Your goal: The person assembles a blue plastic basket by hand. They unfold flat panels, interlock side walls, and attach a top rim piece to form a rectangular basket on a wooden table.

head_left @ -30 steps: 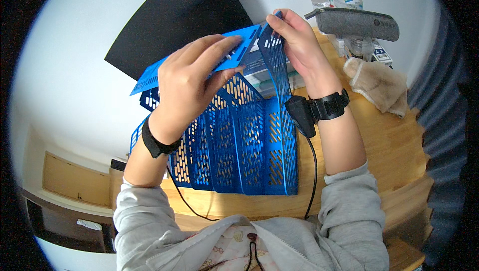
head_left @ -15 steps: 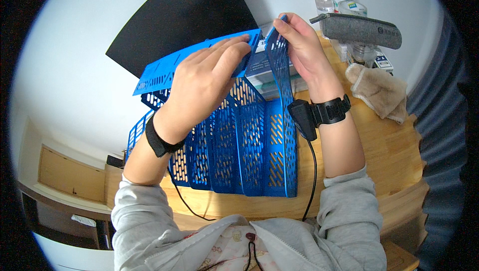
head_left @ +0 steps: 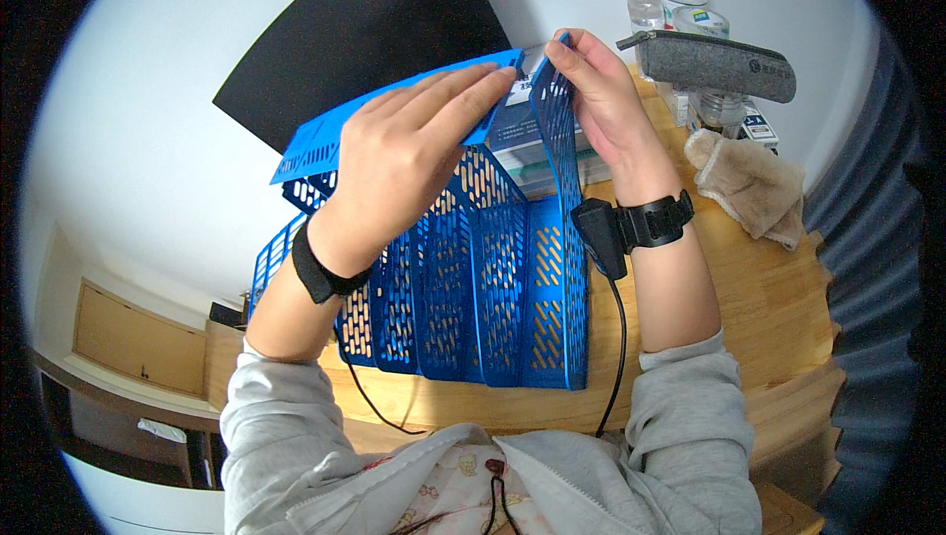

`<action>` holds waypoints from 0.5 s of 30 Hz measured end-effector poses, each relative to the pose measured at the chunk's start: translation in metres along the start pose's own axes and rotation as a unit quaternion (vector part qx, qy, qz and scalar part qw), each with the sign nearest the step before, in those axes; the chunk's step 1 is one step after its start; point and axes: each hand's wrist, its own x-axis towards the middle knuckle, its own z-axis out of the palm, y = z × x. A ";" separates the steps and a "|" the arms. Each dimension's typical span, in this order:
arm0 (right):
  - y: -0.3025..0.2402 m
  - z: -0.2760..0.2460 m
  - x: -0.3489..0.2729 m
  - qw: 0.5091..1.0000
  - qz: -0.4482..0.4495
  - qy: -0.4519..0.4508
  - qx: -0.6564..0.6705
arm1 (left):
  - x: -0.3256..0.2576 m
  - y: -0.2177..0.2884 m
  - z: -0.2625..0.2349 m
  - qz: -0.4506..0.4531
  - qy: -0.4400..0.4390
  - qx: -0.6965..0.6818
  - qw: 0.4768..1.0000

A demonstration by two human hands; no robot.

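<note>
A blue plastic file rack (head_left: 451,328) with slotted dividers stands in front of me. Across its upper part lies a tilted blue panel (head_left: 313,146). My left hand (head_left: 409,146) rests on this panel, palm down, fingers stretched out along it toward its right end; my thumb cannot be made out. On the right, my right hand (head_left: 599,87) pinches the top corner of an upright slotted side panel (head_left: 557,131) between thumb and fingers. A narrow gap separates the tilted panel from the side panel at the top.
Behind the rack are a black screen (head_left: 360,33) and a box (head_left: 522,131). At the right of the wooden table (head_left: 719,299) are a grey pencil case (head_left: 709,62), a clear bottle (head_left: 644,3) and a beige cloth (head_left: 749,185). Black cables hang from both wrists.
The tilted panel and my left hand on it have shifted slightly right. My right hand keeps its pinch on the side panel, and the whole view has moved a little.
</note>
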 end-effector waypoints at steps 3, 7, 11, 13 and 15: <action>0.000 -0.001 0.000 1.000 -0.003 0.002 -0.006 | -0.001 -0.001 -0.004 -0.015 0.011 -0.024 1.000; -0.001 0.000 -0.001 1.000 0.000 0.003 -0.010 | -0.003 0.005 -0.006 -0.063 0.023 -0.074 0.995; -0.002 0.001 -0.002 1.000 -0.005 0.007 -0.015 | 0.000 0.007 -0.006 -0.059 0.018 -0.070 0.996; -0.003 0.001 -0.002 1.000 -0.005 0.008 -0.013 | 0.002 0.007 -0.005 -0.052 0.007 -0.069 0.996; -0.003 0.001 -0.002 1.000 -0.003 0.005 -0.010 | 0.003 0.006 -0.004 -0.050 0.006 -0.068 0.996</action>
